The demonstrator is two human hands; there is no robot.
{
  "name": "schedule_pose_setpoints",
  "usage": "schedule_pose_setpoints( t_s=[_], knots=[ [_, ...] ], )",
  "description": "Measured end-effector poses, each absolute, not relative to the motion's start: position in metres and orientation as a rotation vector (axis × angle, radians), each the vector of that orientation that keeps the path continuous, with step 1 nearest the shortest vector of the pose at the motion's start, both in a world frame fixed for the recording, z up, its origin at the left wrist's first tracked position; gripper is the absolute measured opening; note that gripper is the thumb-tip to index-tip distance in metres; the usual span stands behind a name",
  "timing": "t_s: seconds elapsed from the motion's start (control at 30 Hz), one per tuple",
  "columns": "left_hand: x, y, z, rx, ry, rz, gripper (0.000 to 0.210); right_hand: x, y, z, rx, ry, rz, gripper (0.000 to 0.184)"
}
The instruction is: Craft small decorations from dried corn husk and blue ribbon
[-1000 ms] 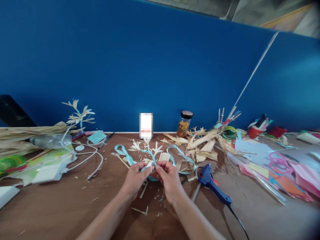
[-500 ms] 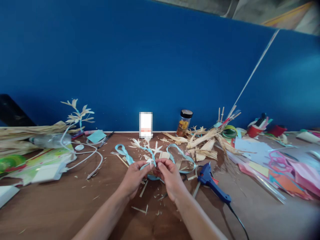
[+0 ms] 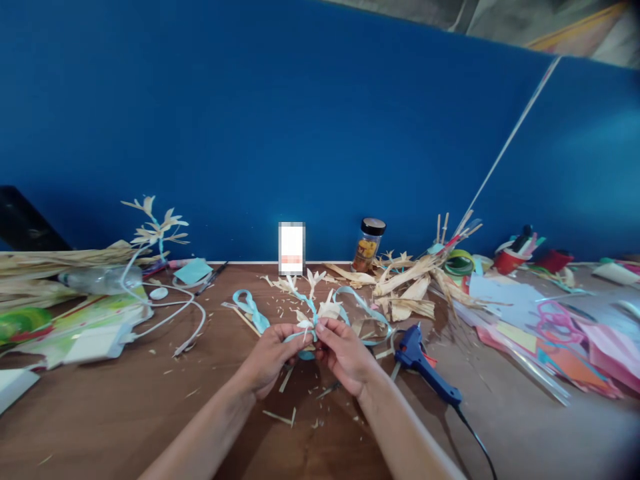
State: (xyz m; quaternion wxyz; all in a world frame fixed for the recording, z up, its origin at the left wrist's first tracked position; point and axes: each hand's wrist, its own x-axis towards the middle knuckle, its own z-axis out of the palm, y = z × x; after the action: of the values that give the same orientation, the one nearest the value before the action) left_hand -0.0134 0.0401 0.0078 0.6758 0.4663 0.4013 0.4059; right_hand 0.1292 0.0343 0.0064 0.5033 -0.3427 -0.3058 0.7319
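Above the middle of the table, a flower stem (image 3: pixel 309 302) wrapped in light blue ribbon carries pale, pointed husk flowers (image 3: pixel 316 280). My right hand (image 3: pixel 346 353) pinches the lower end of this stem between thumb and fingers. Close beside it, my left hand (image 3: pixel 274 353) is closed on the light blue ribbon (image 3: pixel 295 335) where it meets the stem. The fingertips almost touch and partly hide the join. A loose loop of the same ribbon (image 3: pixel 373 312) curves out to the right. Behind my left hand lies a folded light blue ribbon piece (image 3: pixel 250 308).
A blue glue gun (image 3: pixel 425 367) with a black cord lies right of my hands. Dried husks (image 3: pixel 410 287) and a black-lidded jar (image 3: pixel 369 245) are behind it. White cables (image 3: pixel 175 303) and another husk-flower stem (image 3: pixel 159 230) are at left. Coloured paper (image 3: pixel 505 293) covers the far right.
The flower stem has turned between my fingers, so its top leans further left and the flowers sit differently. My right hand has shifted slightly right and tilted.
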Motion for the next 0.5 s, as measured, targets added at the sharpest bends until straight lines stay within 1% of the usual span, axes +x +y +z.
schedule_pose_setpoints(
  t_s=[0.2, 0.5],
  knots=[
    [-0.012, 0.0372, 0.0112, 1.019, 1.009, 0.935, 0.027, 0.1255, 0.0329, 0.0035, -0.775, -0.734, 1.749, 0.023],
    [-0.0142, 0.0398, 0.0047, 0.965, 0.942, 0.926, 0.029, 0.1215, 0.0336, -0.0003, -0.826, -0.783, 1.664, 0.023]
  ],
)
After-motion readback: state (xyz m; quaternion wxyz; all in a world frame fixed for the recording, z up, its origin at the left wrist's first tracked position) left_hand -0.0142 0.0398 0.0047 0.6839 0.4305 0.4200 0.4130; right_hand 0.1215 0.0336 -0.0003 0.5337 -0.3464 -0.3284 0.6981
